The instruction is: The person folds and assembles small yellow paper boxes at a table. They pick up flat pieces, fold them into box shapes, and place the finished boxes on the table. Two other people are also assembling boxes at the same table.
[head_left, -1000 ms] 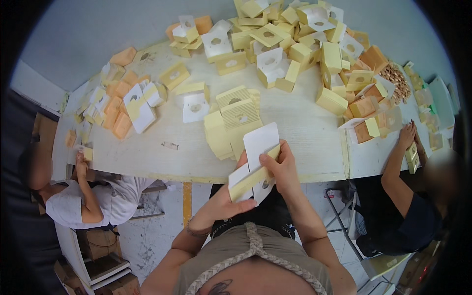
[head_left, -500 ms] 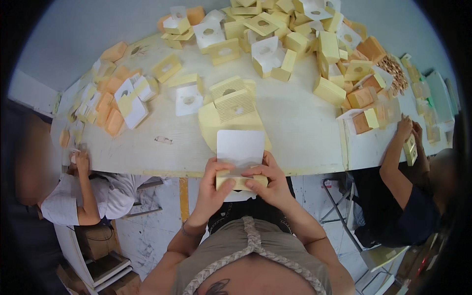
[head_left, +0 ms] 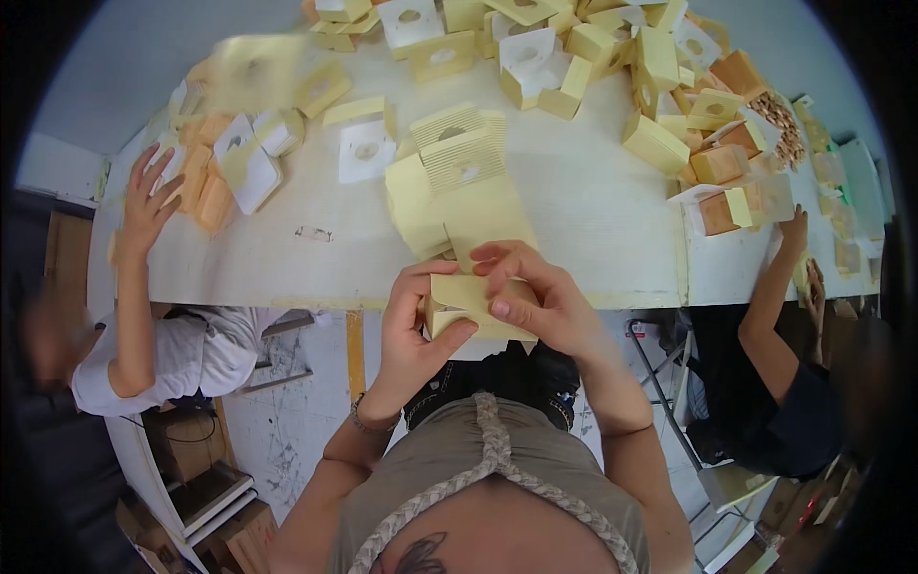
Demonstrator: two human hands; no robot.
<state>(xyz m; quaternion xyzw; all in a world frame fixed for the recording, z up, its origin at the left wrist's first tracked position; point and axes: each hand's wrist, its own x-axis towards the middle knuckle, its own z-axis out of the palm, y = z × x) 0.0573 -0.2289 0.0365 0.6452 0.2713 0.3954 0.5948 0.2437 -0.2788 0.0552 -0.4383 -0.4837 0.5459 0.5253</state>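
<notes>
Near the table's front edge I have a small pale-yellow cardboard box between my hands, its top panel folded over. My left hand grips the box at its left end, thumb at the near side. My right hand is at the right end with bent fingers, its thumb pressing on the top panel; the hand hides part of the box. Just beyond lie flat yellow cardboard blanks with ribbed, striped panels, partly under one another.
Many yellow boxes with cut-out holes heap up at the back. Orange boxes and white flaps lie at left. Small brown pieces are piled at right. A blurred yellow box appears over the far left. Co-workers' hands show on both sides.
The white panel that stood upright is folded over, and a yellow face now shows on top. My right hand shifted its grip. The left co-worker's hand rose and spread; a blurred box appeared beyond it.
</notes>
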